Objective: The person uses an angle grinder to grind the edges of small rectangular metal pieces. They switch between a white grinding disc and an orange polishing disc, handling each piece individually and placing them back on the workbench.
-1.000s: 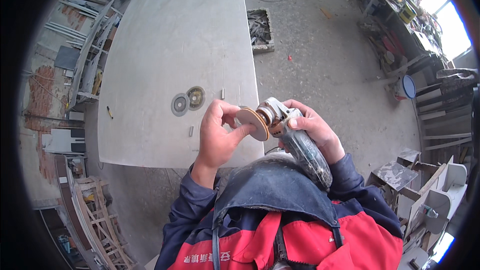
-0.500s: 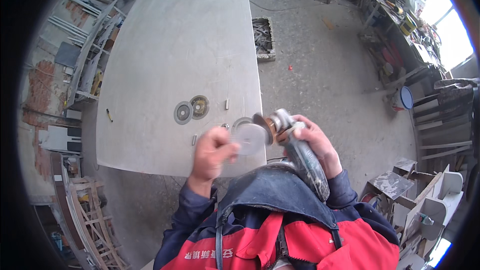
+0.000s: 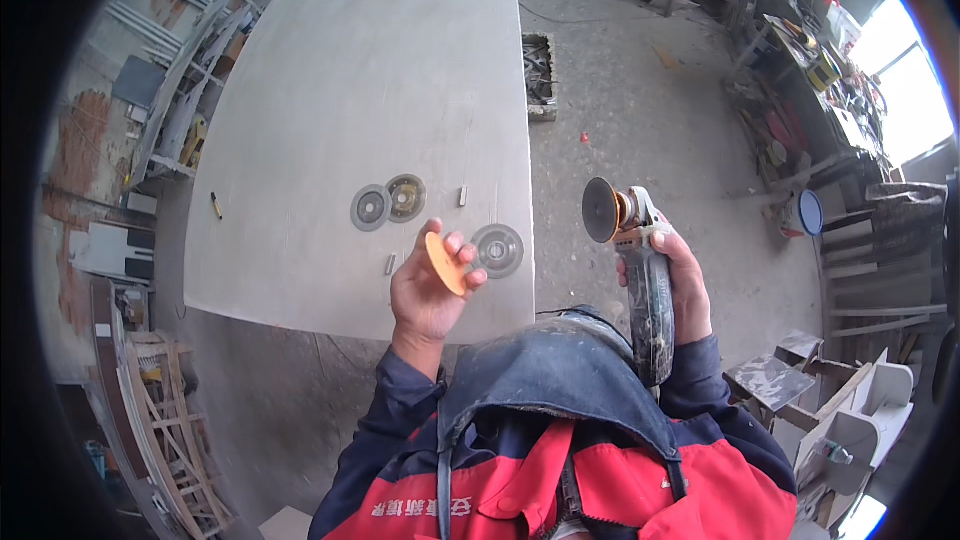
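Observation:
In my left hand [image 3: 425, 305], closed around its edge, is a thin round disc [image 3: 446, 264] with its orange face showing, held above the table's near edge. My right hand [image 3: 685, 275] grips an angle grinder [image 3: 649, 310] by its body, off the table's right side over the floor. A dark round backing pad [image 3: 601, 210] with an orange-brown rim is fitted on the grinder's head and faces left. On the table, just right of my left hand, lies a grey cutting disc [image 3: 497, 251]. Two more discs, one grey [image 3: 370, 208] and one with a brownish centre [image 3: 406, 198], overlap farther off.
The pale table [image 3: 350, 90] carries a small metal piece [image 3: 462, 197], another piece [image 3: 391, 264] and a marker [image 3: 216, 205]. A tray of scraps [image 3: 540, 75] stands beyond its right edge. A bucket [image 3: 800, 213] and a cluttered bench [image 3: 800, 80] are at right.
My hands have moved apart. The grinder has shifted right, away from the table. My left hand has turned the disc, so its orange face shows instead of its greyish one.

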The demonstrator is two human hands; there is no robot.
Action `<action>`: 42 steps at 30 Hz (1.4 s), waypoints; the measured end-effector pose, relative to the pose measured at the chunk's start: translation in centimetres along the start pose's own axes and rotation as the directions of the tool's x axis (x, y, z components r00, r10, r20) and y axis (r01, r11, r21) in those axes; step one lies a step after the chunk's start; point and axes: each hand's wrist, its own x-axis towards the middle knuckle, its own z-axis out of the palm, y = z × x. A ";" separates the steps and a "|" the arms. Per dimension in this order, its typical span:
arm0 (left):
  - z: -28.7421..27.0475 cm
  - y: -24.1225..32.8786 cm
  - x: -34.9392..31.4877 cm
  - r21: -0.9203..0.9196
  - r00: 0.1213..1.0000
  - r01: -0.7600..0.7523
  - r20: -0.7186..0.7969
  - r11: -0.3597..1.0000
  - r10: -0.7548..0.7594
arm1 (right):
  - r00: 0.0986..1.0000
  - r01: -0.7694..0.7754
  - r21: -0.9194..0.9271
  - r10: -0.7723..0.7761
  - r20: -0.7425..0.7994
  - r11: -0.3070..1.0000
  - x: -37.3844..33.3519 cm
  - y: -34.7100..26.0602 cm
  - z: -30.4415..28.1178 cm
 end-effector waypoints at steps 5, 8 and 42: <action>-0.6 -0.7 0.1 -0.034 0.972 0.075 0.226 0.997 -0.066 | 0.990 -0.093 -0.342 0.123 0.067 0.935 -1.2 -2.4 3.7; 1.1 -1.7 -1.0 0.003 0.997 0.009 -0.078 1.000 -0.008 | 0.993 0.097 -0.594 -0.037 0.113 0.798 -2.0 -1.8 6.2; 1.3 -5.8 -6.4 0.380 0.991 0.090 -0.126 0.921 -0.045 | 0.897 0.441 -0.892 -0.013 0.442 0.099 -9.0 3.9 11.4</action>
